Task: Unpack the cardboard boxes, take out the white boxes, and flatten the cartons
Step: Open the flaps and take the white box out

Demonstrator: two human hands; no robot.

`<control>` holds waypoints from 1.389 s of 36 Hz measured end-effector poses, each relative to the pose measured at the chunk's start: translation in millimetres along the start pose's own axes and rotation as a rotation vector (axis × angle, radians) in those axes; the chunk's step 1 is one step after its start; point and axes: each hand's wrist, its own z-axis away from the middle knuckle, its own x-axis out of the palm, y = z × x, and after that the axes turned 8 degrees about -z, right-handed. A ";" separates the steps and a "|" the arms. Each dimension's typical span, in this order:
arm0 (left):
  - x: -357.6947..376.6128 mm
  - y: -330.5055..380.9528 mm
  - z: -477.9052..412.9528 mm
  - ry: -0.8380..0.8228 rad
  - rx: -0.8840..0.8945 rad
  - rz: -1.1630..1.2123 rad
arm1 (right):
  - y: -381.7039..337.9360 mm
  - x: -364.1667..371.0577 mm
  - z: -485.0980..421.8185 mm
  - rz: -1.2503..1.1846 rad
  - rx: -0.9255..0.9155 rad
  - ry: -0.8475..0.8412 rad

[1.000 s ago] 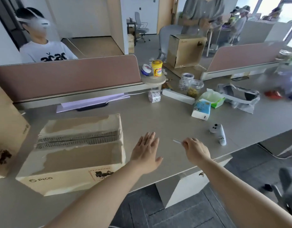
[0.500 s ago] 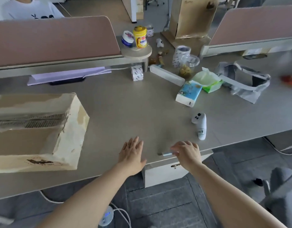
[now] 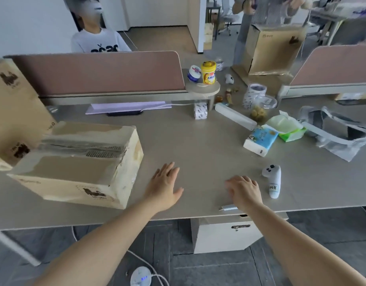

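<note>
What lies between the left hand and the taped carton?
Nothing: the head view shows only bare desk between the left hand and the carton.

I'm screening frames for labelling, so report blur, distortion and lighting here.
Head view: the left hand, right hand and cardboard box are fairly sharp, while the person behind the partition and the top right corner are smeared. Head view: wide-angle stretching bows the front edge of the desk. Head view: soft, even light, weak shadows, no harsh glare.
</note>
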 end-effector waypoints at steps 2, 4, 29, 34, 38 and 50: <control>-14.6 -20.4 7.0 0.065 0.006 0.020 | -23.2 -7.6 -9.7 -0.022 -0.021 0.013; -30.4 -46.0 14.5 0.130 0.001 0.040 | -53.4 -12.2 -20.6 -0.041 -0.047 0.032; -86.4 -331.0 56.1 -0.190 0.102 -0.297 | -393.0 35.1 -72.9 -0.091 -0.045 0.077; -87.2 -352.7 51.5 -0.194 0.163 -0.290 | -397.1 29.6 -91.4 -0.060 -0.013 0.100; -95.9 -369.8 47.3 -0.219 0.162 -0.279 | -388.4 27.8 -105.0 -0.008 -0.039 0.052; -106.8 -347.1 28.5 -0.343 0.110 -0.474 | -411.5 9.5 -133.9 0.477 -0.348 -0.183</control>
